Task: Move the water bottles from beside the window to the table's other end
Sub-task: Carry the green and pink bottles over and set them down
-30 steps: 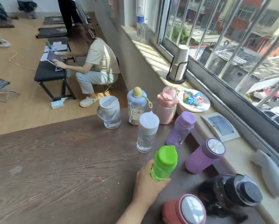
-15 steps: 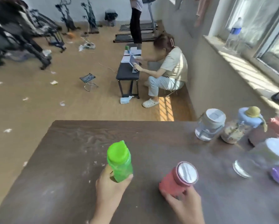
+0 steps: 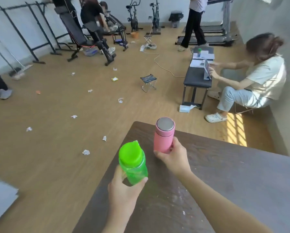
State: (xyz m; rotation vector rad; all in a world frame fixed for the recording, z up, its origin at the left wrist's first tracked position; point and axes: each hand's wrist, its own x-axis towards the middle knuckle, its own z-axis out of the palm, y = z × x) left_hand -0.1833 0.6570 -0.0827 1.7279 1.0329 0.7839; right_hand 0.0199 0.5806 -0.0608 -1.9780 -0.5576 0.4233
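My left hand [image 3: 124,194] grips a translucent green bottle [image 3: 133,163] with a bright green lid, held upright over the left edge of the dark wooden table [image 3: 233,185]. My right hand [image 3: 172,158] is wrapped around the lower part of a pink flask [image 3: 163,137] with a shiny metal cap, upright near the table's far left corner. I cannot tell whether either bottle touches the tabletop. The other bottles and the window are out of view.
The table's corner [image 3: 137,122] lies just beyond the pink flask, with wooden floor strewn with paper scraps past it. A seated person [image 3: 251,81] works at a black bench [image 3: 198,78] to the right. Exercise machines [image 3: 90,31] stand along the back wall.
The view has swung left, away from the window. Both hands carried the green bottle and pink flask along the table to its far left corner; the other bottles dropped out of view.
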